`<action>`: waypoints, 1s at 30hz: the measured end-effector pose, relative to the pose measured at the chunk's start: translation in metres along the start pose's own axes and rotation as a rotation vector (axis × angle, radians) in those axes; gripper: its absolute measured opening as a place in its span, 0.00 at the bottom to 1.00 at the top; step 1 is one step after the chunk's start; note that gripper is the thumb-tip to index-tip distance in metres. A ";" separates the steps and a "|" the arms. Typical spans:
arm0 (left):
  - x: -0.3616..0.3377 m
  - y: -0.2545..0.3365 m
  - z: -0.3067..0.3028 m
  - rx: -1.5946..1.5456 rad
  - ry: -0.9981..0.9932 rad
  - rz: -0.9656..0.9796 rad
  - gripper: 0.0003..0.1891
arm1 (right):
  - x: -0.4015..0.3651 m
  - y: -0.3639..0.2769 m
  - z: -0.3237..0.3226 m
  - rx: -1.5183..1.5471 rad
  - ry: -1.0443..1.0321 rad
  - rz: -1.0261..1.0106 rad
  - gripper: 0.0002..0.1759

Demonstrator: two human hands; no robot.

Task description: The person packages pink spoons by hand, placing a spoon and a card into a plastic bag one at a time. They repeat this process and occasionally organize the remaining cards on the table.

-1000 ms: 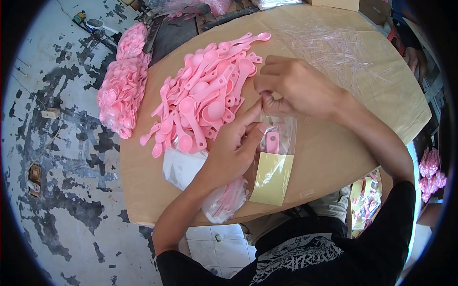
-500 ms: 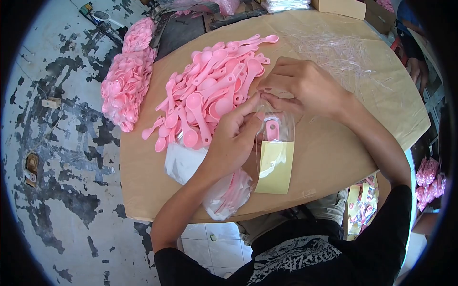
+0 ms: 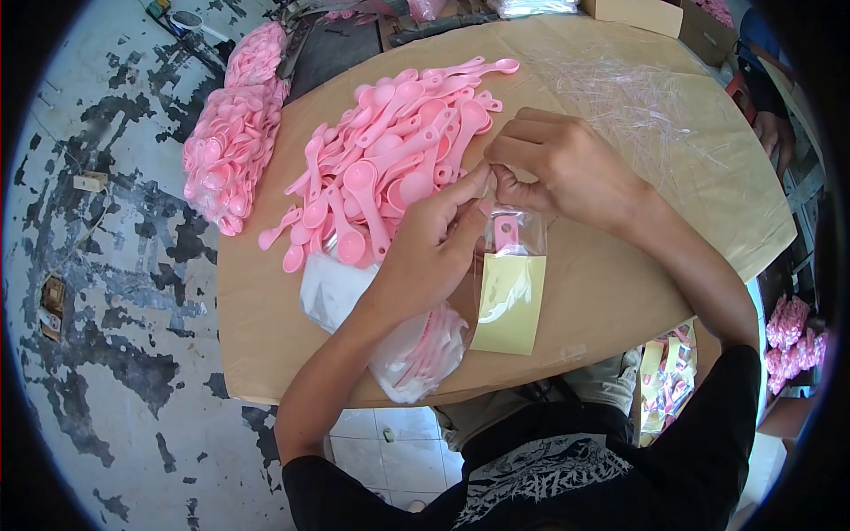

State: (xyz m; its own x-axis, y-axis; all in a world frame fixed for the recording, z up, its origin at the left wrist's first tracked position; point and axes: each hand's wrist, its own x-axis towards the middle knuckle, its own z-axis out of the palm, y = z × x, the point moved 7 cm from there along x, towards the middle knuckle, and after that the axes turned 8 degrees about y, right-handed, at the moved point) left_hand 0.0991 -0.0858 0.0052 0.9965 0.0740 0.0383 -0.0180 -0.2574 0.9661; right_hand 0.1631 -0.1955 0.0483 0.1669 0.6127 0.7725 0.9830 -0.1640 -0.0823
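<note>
Nearest, one plastic bag (image 3: 418,358) with pink contents lies on the surface (image 3: 611,288). Just beyond, the left hand (image 3: 432,248) and right hand (image 3: 567,164) meet at the fingertips, pinching the top of one clear packet (image 3: 534,232) containing one yellow card (image 3: 508,305) and a pink spoon handle (image 3: 506,242). Farther lies one heap of pink measuring spoons (image 3: 390,159), too many to count.

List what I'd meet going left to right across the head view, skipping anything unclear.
Bagged spoons → spoon pile → yellow card → packets → other person's hand
</note>
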 end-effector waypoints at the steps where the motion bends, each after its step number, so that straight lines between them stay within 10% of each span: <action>1: 0.002 -0.001 -0.002 0.052 0.002 0.039 0.24 | 0.000 0.001 -0.001 0.001 0.006 0.013 0.11; 17: 0.003 0.003 -0.008 0.013 0.066 0.180 0.24 | 0.005 0.049 -0.052 0.190 0.132 0.344 0.08; 30: -0.001 0.004 -0.001 0.030 0.068 0.140 0.24 | -0.001 0.010 -0.016 0.137 0.099 0.168 0.09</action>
State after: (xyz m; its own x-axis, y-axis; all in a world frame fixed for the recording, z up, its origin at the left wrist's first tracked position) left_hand 0.0979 -0.0863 0.0090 0.9766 0.1001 0.1905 -0.1532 -0.2983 0.9421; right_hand 0.1714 -0.2105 0.0565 0.3272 0.5056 0.7984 0.9444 -0.1469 -0.2940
